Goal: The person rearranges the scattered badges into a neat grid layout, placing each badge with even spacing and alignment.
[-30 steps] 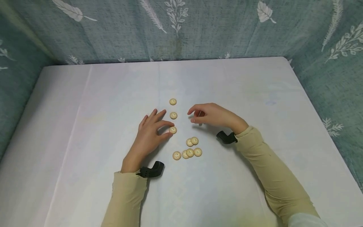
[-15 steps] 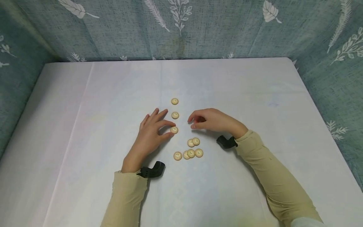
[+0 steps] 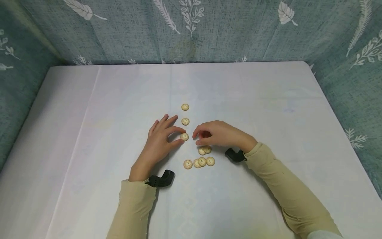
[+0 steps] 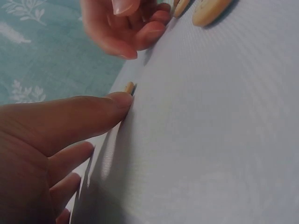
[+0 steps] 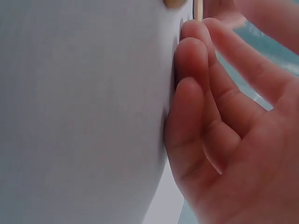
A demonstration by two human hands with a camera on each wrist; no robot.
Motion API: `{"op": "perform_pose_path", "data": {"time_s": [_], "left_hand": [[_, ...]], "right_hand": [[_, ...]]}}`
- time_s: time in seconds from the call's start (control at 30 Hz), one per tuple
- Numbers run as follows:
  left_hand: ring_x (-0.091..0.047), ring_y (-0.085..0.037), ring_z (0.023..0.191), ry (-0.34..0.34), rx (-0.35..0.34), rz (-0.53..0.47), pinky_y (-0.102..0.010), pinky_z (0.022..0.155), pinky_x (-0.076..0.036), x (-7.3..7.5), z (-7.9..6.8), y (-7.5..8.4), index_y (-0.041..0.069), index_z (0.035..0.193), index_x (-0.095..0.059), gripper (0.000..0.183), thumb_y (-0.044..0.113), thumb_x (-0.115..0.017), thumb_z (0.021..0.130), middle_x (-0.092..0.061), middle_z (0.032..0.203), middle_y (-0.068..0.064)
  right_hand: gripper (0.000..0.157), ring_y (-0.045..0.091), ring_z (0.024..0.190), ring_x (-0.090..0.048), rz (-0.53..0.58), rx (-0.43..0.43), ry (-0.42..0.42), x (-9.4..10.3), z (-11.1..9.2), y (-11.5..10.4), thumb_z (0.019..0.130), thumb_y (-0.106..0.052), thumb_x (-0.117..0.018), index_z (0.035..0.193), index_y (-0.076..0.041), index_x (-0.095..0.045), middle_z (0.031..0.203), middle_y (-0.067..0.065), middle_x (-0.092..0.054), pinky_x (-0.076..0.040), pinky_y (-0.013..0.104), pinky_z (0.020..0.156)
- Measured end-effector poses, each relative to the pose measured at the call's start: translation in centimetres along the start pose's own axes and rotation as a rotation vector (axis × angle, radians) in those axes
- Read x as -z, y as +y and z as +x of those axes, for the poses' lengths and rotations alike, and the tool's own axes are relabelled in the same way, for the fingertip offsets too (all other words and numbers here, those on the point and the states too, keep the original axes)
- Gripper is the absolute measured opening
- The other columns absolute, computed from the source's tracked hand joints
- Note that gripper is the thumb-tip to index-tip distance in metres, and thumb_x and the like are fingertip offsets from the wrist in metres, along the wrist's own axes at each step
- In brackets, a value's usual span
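Observation:
My left hand (image 3: pixel 159 144) lies low over the white table, pinching a round wooden button (image 3: pixel 184 137) at its edge between thumb and forefinger. In the left wrist view that button (image 4: pixel 129 87) shows just past the thumb tip. Two more buttons, a nearer one (image 3: pixel 185 121) and a farther one (image 3: pixel 185 107), continue a straight column away from it. To the right, my right hand (image 3: pixel 223 134) hovers with loosely bent fingers and holds nothing. Its thumb overlaps a pair of buttons (image 3: pixel 202 151) in the head view; the right wrist view shows its fingers (image 5: pixel 187 107) close to the cloth.
Nearer the body lies a row of buttons: a single one (image 3: pixel 187 164), an overlapping pair (image 3: pixel 202 161) and another (image 3: pixel 210 161) at the right end. Black wrist cameras (image 3: pixel 162 179) jut from both cuffs. A green leaf-patterned curtain (image 3: pixel 134 33) hangs behind the table (image 3: pixel 253 86).
My right hand has moved down and slightly left, closer to the pair of buttons and the left hand. The left hand keeps its pinch on the button. The head view has shifted slightly.

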State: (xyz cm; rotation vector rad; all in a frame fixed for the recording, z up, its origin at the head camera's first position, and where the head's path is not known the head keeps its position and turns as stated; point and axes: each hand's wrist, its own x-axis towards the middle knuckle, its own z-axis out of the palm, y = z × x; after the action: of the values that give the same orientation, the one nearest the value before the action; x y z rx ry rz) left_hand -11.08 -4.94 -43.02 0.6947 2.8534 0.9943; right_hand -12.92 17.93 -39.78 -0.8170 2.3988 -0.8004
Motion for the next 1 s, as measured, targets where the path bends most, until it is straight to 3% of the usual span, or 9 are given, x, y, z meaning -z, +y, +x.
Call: {"op": "perform_pose_path", "data": {"time_s": [0.33,1.0], "left_hand": [[-0.014,-0.021,0.134,0.005,-0.009,0.003,-0.045,0.104,-0.004,0.0,0.0,-0.1,0.026,0.1,-0.066,0.024,0.027,-0.07,0.076,-0.034,0.141,-0.002],[-0.013,-0.022,0.134,-0.005,-0.008,-0.002,-0.045,0.104,-0.004,0.2,-0.1,0.1,0.025,0.102,-0.065,0.025,0.028,-0.07,0.077,-0.033,0.141,-0.002]], "right_hand": [[0.021,0.002,0.069,-0.048,-0.08,0.123,-0.047,-1.3,-0.1,-1.6,0.081,-0.031,-0.064,0.099,-0.02,-0.061,0.076,-0.014,-0.052,-0.041,0.022,0.066],[0.026,0.005,0.077,-0.044,-0.33,0.19,-0.062,-3.1,-0.7,-4.4,0.075,-0.032,-0.07,0.098,-0.024,-0.062,0.081,-0.013,-0.05,-0.036,0.028,0.076]]}}
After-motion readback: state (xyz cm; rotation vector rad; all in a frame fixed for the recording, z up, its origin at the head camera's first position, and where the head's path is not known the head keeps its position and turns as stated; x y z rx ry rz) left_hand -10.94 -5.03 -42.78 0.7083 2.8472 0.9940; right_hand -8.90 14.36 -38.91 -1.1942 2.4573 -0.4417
